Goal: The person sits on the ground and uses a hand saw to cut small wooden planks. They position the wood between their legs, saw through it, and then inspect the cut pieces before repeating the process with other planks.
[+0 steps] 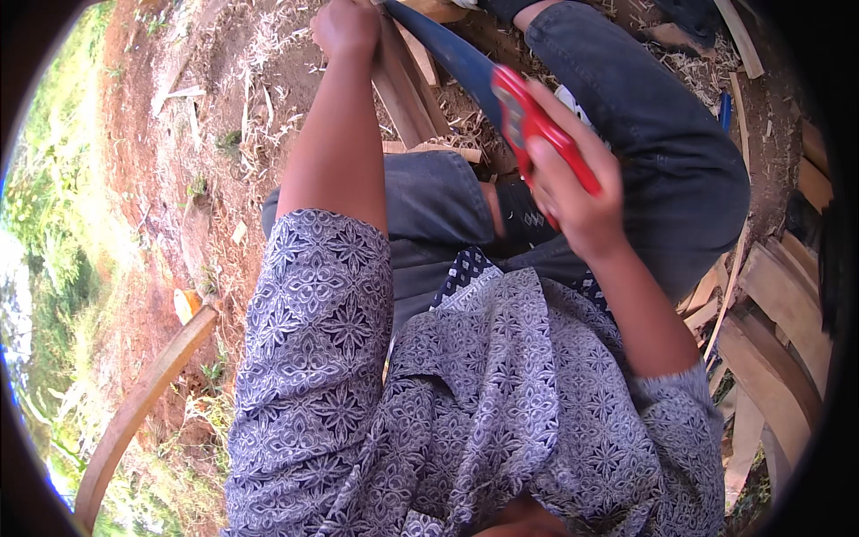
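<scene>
My right hand (577,192) is wrapped round the red handle of a hand saw (456,55). The saw's blue blade slants up and left, towards the top edge of the view. There my left hand (347,27) is closed on the upper part of a brown wooden board (404,94). The blade passes close beside that hand, and I cannot tell whether its teeth touch the wood. The far end of the board and some of the left fingers are cut off or hidden. The right hand and the saw handle look slightly blurred.
My legs (635,134) in dark trousers are bent around the work. Wood shavings (268,54) litter the brown ground. Cut wooden pieces (774,349) are piled at the right. A long curved timber (134,421) stands at the lower left, with green plants (54,188) beyond.
</scene>
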`<state>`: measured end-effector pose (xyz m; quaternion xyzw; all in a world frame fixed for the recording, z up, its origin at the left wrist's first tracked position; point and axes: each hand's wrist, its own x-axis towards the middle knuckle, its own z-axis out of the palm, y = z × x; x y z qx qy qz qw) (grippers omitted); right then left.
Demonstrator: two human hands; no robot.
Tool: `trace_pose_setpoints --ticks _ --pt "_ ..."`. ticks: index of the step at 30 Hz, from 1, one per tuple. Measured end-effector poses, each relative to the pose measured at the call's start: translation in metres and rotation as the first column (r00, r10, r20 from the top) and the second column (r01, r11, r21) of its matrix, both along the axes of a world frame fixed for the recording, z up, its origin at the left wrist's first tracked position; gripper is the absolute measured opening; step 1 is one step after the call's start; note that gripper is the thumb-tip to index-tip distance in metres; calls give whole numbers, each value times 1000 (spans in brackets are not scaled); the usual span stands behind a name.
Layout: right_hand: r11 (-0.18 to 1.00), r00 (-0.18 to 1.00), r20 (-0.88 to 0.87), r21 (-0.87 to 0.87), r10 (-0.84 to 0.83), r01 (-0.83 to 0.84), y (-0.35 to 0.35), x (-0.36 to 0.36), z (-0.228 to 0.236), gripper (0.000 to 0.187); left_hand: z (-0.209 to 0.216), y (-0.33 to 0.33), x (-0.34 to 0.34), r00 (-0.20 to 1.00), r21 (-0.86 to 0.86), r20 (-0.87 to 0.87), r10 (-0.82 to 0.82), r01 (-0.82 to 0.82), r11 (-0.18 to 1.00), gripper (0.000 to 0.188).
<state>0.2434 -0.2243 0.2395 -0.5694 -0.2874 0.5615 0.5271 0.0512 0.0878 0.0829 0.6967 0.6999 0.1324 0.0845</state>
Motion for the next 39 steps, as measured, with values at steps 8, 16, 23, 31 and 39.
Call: trace_pose_setpoints --ticks 8,16,23,31,39 --pt "970 1000 -12 240 -24 27 105 -45 -69 44 11 -7 -4 999 12 48 -10 9 1000 36" --pt "910 984 19 383 -176 155 197 -73 -140 43 10 -9 2 999 9 39 -2 2 1000 37" --pt "998 999 21 -55 32 -31 -4 1 4 46 16 -16 3 999 -9 39 22 -22 1000 35" --pt "910 991 55 406 -118 86 133 -47 -84 43 12 -10 6 997 4 68 -28 28 1000 34" --pt "825 980 -94 530 -176 199 165 -68 -114 42 1 1 4 998 24 47 -51 49 998 36"
